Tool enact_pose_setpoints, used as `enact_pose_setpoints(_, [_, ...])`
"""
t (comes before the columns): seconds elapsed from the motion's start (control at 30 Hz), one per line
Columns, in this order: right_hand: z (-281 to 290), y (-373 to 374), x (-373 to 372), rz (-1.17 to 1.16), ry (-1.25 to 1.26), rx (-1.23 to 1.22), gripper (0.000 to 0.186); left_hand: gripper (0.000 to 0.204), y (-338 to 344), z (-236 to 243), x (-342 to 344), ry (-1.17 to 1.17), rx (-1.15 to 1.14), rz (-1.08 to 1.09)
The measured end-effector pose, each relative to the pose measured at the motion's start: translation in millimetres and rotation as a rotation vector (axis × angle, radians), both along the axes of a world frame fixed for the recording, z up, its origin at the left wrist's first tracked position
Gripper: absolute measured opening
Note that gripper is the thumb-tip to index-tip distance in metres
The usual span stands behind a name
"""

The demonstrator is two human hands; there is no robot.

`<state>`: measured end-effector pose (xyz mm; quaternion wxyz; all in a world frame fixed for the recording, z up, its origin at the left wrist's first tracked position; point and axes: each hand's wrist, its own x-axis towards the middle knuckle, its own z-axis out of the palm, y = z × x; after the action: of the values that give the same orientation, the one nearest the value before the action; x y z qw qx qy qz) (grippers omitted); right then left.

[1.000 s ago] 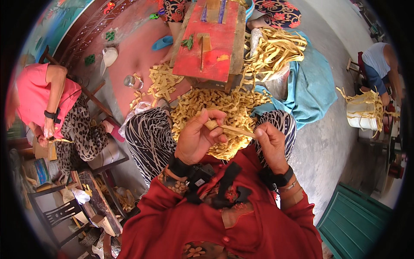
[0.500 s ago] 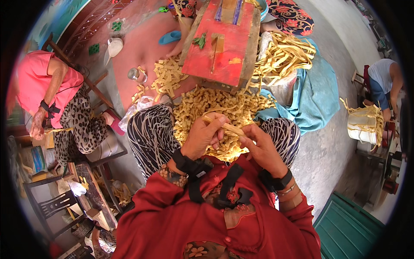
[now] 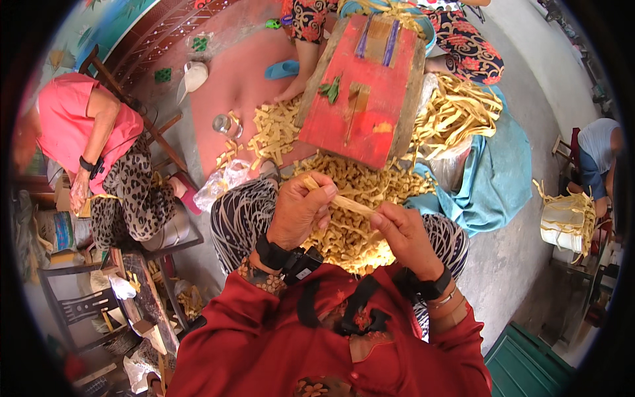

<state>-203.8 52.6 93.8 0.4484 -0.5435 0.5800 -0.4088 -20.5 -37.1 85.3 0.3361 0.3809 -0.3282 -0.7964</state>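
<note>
A pale yellow folded strip (image 3: 350, 205) runs slantwise between my hands, in front of my lap. My left hand (image 3: 297, 212) grips its upper left end, thumb over it and fingers curled. My right hand (image 3: 403, 238) pinches its lower right end between thumb and finger. Beneath and beyond them lies a heap of short knotted yellow pieces (image 3: 364, 175), between my patterned-trouser knees. Just beyond the heap is a red wooden board (image 3: 350, 126) with a slot and some green leaves (image 3: 331, 89) on it.
Long strips (image 3: 456, 106) lie right of the board beside teal cloth (image 3: 496, 185). Loose short pieces (image 3: 271, 132) and a glass jar (image 3: 223, 124) sit left. Co-workers sit at left (image 3: 79, 119), far right (image 3: 595, 165) and beyond the board (image 3: 469, 46). A white bucket (image 3: 562, 221) stands right.
My hands have shifted, the right one moving slightly left and then down along with the strip. The view has shifted, so the board and surroundings appear lower and further right.
</note>
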Motion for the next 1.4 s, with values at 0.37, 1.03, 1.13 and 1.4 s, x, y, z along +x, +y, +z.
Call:
enact_pose_setpoints(0.37, [8,-117,-42,-0.14,0.49,-0.266,0.025,0.009,-101,4,-52,-0.253,-0.454,0.073])
enact_pose_setpoints(1.03, [-1,17,85,0.438,0.023,-0.276,0.014,0.039,38,-45,10,-0.069,0.421,-0.414])
enact_pose_setpoints(1.13, [13,32,83,0.485,-0.185,-0.137,0.017,0.031,33,-35,22,0.046,0.424,-0.307])
enact_pose_setpoints(1.4, [6,23,72,-0.187,-0.269,-0.257,0.017,0.013,57,33,38,-0.456,-0.694,-0.531])
